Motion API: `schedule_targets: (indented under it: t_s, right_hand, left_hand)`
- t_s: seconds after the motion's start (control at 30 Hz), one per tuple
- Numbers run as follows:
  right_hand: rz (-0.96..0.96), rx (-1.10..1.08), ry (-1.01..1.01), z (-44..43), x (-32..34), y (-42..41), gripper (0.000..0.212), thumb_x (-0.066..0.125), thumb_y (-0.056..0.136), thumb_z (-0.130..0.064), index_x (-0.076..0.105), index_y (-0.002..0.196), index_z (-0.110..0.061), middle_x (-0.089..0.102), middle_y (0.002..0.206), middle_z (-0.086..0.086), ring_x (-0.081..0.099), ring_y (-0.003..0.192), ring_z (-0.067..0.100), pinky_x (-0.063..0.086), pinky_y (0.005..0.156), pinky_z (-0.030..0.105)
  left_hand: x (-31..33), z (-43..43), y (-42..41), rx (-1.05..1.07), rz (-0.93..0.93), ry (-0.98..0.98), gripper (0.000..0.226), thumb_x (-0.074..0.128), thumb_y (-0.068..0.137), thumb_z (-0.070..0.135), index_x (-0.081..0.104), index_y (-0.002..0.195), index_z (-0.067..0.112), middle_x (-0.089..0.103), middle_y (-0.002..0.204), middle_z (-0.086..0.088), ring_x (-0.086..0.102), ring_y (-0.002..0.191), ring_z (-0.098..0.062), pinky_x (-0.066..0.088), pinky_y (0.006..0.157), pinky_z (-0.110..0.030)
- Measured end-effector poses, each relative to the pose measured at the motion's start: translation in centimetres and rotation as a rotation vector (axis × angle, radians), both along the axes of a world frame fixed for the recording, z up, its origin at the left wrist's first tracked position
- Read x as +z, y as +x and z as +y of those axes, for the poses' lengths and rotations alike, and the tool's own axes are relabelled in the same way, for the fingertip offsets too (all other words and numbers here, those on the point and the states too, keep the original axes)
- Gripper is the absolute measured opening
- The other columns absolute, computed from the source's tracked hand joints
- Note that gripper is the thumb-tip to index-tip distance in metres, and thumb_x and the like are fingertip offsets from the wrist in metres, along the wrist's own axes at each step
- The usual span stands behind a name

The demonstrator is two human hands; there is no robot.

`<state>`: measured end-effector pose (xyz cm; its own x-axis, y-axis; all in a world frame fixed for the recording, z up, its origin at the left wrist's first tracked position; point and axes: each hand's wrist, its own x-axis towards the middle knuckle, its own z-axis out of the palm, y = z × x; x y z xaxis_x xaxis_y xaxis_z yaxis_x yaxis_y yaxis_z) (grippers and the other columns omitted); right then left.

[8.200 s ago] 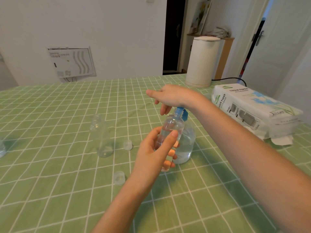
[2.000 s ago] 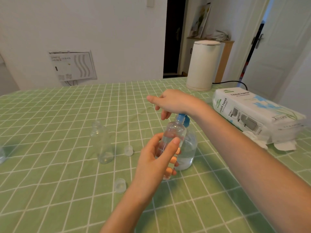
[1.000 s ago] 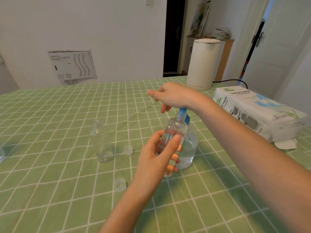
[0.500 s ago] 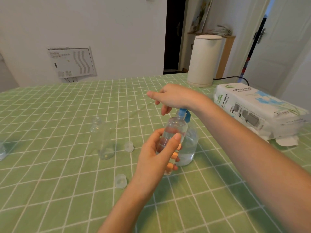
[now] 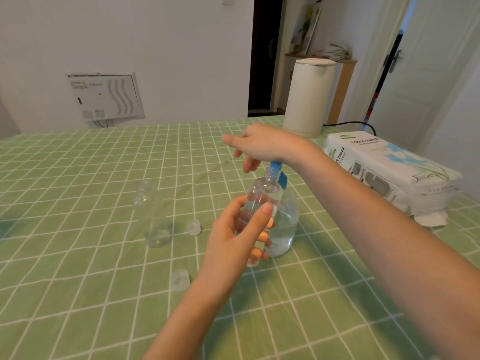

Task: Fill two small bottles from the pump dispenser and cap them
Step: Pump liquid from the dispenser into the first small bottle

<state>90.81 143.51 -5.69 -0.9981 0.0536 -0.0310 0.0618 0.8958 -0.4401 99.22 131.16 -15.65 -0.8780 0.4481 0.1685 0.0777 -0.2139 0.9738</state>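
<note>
My left hand [image 5: 235,237] grips a small clear bottle [image 5: 265,193] and holds it tilted, its open neck right under the blue spout of the pump dispenser [image 5: 285,222]. The dispenser is a round clear bottle, partly full. My right hand [image 5: 262,145] rests palm down on the blue pump head, fingers straight. A second small clear bottle [image 5: 153,216] stands uncapped to the left. Two clear caps lie on the cloth: one cap [image 5: 194,227] beside that bottle, the other cap [image 5: 181,280] nearer to me.
The table wears a green checked cloth [image 5: 78,294]. A white kettle [image 5: 309,97] with a black cord stands at the back right. A pack of tissue paper [image 5: 384,167] lies at the right edge, loose tissues beside it.
My right hand has bobbed up and down on the pump head. My left hand keeps the small bottle under the spout. The other bottle and the caps have not moved.
</note>
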Motion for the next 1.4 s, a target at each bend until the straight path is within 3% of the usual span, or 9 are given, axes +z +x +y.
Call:
schedule_targets:
  t_s: [0.33,0.63,1.03,1.4]
  right_hand:
    - [-0.033,0.002,0.007,0.1,-1.0,-0.2,0.062,0.033,0.096,-0.056,0.060,0.118,-0.004,0.073,0.081,0.004,0.068,0.091,0.021,0.048,0.085,0.036]
    - [0.097,0.019,-0.004,0.3,-0.1,-0.3,0.056,0.036,0.098,-0.049,0.064,0.108,-0.002,0.073,0.081,0.008,0.069,0.087,0.023,0.048,0.073,0.027]
    - [-0.014,0.020,0.022,0.2,-1.1,0.0,0.057,0.034,0.096,-0.053,0.065,0.106,-0.006,0.073,0.080,0.005,0.069,0.090,0.022,0.049,0.085,0.036]
    - [0.081,0.015,-0.012,0.5,-0.4,-0.4,0.055,0.036,0.097,-0.051,0.065,0.105,-0.005,0.073,0.078,0.006,0.069,0.084,0.021,0.049,0.076,0.030]
  left_hand:
    - [-0.4,-0.1,0.0,0.007,0.002,-0.025,0.032,0.061,0.074,0.044,0.065,0.101,0.026,0.064,0.072,0.008,0.055,0.060,-0.008,0.047,0.049,-0.020]
    - [-0.1,0.1,0.0,0.009,0.015,-0.021,0.035,0.060,0.074,0.045,0.064,0.102,0.026,0.065,0.071,0.011,0.056,0.061,-0.008,0.048,0.050,-0.020]
    - [-0.3,0.0,0.3,0.005,0.003,-0.010,0.043,0.062,0.069,0.047,0.064,0.104,0.023,0.064,0.072,0.008,0.054,0.061,-0.009,0.048,0.049,-0.020]
    - [-0.4,0.1,0.1,0.005,0.009,-0.013,0.032,0.061,0.074,0.046,0.065,0.101,0.029,0.065,0.073,0.010,0.056,0.061,-0.007,0.047,0.050,-0.018]
